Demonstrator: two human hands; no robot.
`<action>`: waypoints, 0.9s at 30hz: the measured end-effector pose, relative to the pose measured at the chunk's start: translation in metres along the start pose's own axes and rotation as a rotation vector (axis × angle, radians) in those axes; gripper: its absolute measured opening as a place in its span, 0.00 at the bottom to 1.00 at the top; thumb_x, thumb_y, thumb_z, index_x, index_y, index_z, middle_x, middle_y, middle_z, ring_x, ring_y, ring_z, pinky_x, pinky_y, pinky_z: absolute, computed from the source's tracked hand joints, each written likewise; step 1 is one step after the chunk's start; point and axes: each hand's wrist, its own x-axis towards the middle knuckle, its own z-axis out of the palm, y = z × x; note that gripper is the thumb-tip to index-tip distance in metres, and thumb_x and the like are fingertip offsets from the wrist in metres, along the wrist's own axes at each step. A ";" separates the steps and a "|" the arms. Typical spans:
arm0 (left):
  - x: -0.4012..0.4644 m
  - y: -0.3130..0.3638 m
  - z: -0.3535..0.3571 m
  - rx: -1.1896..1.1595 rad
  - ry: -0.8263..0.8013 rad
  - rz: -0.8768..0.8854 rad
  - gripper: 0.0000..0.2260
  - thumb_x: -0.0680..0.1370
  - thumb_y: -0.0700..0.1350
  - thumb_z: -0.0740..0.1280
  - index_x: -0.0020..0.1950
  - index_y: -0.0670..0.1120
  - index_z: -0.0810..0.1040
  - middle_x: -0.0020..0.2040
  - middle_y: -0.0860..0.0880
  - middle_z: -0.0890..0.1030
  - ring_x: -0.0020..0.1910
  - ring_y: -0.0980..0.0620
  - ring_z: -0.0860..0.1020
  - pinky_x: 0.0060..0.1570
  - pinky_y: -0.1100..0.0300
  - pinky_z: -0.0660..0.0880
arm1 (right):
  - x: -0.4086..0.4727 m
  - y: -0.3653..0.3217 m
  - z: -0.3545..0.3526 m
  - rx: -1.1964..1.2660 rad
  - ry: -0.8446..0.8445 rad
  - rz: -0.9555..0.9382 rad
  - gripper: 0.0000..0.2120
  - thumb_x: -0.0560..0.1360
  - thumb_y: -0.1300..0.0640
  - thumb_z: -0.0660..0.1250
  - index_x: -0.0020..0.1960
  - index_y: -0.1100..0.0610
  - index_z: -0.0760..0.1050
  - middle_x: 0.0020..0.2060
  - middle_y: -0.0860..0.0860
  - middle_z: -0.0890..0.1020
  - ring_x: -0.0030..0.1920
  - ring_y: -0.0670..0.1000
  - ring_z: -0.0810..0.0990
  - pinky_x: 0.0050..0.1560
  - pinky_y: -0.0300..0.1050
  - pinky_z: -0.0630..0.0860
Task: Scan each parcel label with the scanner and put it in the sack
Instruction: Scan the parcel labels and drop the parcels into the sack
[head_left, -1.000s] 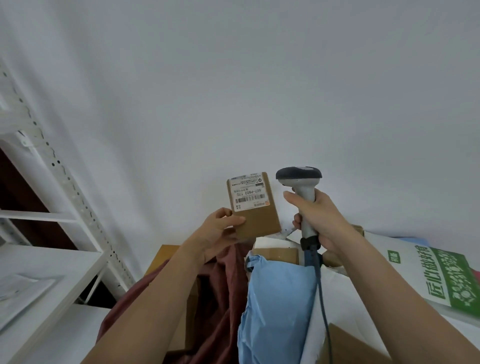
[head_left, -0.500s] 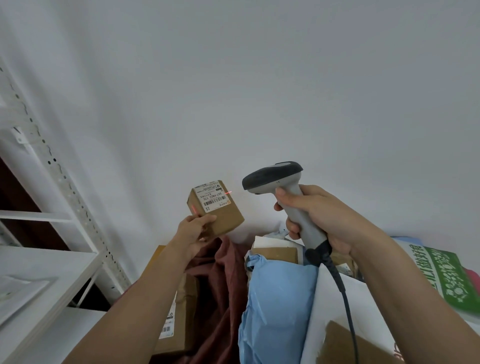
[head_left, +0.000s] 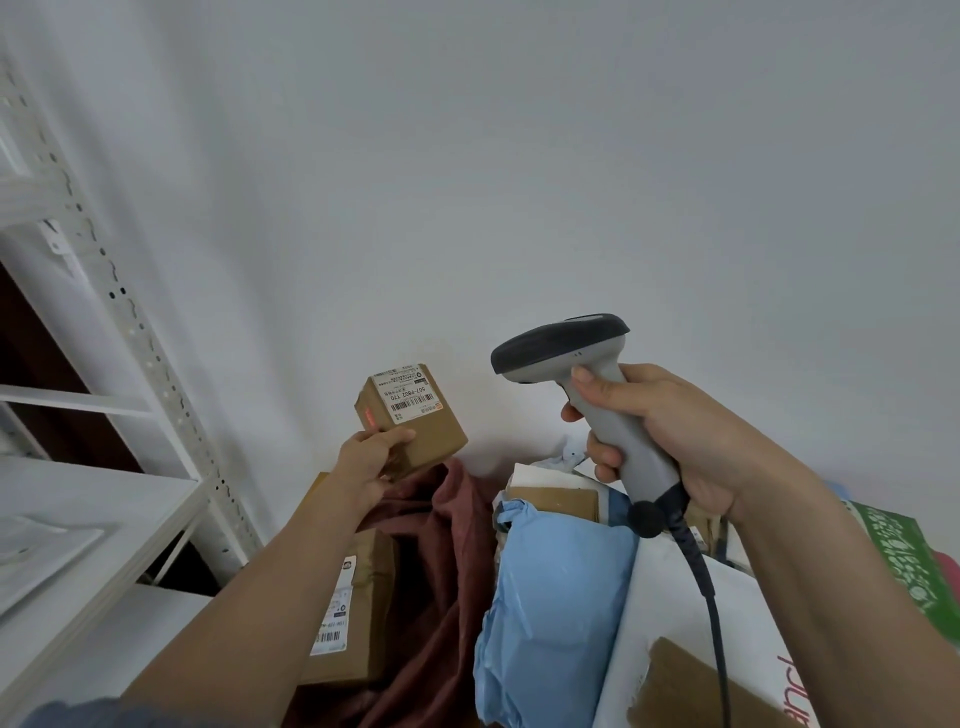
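1. The left hand (head_left: 363, 465) holds a small cardboard parcel (head_left: 415, 421) up against the white wall (head_left: 519, 182), fingers and thumb clenched round its lower corner. The white label (head_left: 410, 397) faces up and toward the scanner.
2. The right hand (head_left: 654, 426) is wrapped round the handle of the scanner (head_left: 576, 379), index finger on the trigger side, head aimed left at the parcel. The two are near but apart. The cable (head_left: 701, 577) trails down.
3. Change: a second ago the scanner stood upright and the label faced the camera. Since then the scanner has tipped toward the parcel, and the parcel has swung left and turned. The red light, at the label's edge half a second ago, now falls on the bare cardboard side left of the label.
4. Judgement: the beam seems off the barcode; whether a read has registered I cannot tell. The aim likely needs correcting.
5. Below: a dark red cloth sack (head_left: 441, 571) with another labelled box (head_left: 353, 613) at its edge; a blue mailer (head_left: 550, 613) and white mailers (head_left: 675, 634) wait to the right. A white shelf rack (head_left: 93, 499) stands left.
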 end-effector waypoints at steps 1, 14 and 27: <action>0.000 0.000 -0.002 0.016 0.011 -0.001 0.16 0.72 0.34 0.72 0.57 0.44 0.73 0.47 0.44 0.79 0.44 0.47 0.77 0.50 0.47 0.77 | 0.001 0.001 0.000 -0.003 0.002 0.001 0.23 0.62 0.44 0.74 0.48 0.60 0.76 0.41 0.54 0.78 0.25 0.49 0.70 0.26 0.42 0.73; 0.010 -0.037 -0.035 0.765 0.133 -0.103 0.22 0.71 0.42 0.75 0.59 0.37 0.69 0.49 0.40 0.79 0.46 0.43 0.80 0.41 0.51 0.80 | 0.031 0.034 0.005 -0.063 0.054 0.145 0.18 0.75 0.48 0.70 0.53 0.63 0.76 0.44 0.56 0.79 0.25 0.48 0.72 0.27 0.41 0.74; 0.033 -0.129 -0.010 0.966 -0.110 -0.106 0.10 0.76 0.43 0.70 0.51 0.37 0.79 0.46 0.40 0.81 0.43 0.43 0.79 0.39 0.55 0.74 | 0.041 0.071 -0.022 -0.007 0.221 0.233 0.16 0.75 0.48 0.71 0.53 0.61 0.78 0.46 0.55 0.81 0.25 0.48 0.71 0.29 0.43 0.75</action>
